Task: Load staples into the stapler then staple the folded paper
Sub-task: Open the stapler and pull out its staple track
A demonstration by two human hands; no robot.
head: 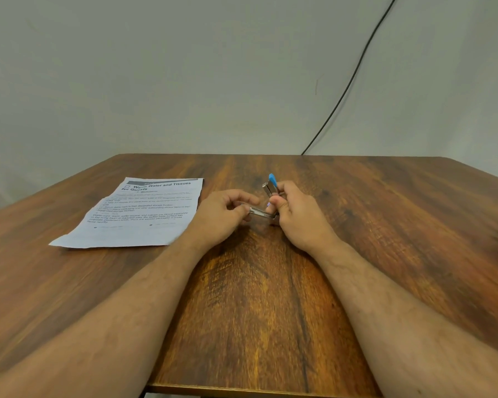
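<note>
A small metal stapler (266, 209) with a blue top stands opened up above the middle of the wooden table (385, 225), its blue lid tilted upward and its metal base arm lying nearly flat. My right hand (298, 218) grips the stapler at its hinge end. My left hand (223, 215) pinches the free end of the metal arm with curled fingers. Any staples between the fingers are too small to make out. The folded printed paper (140, 215) lies flat on the table to the left of my left hand.
A black cable (354, 73) runs down the pale wall and drops behind the table's far edge. The table's near edge lies under my forearms.
</note>
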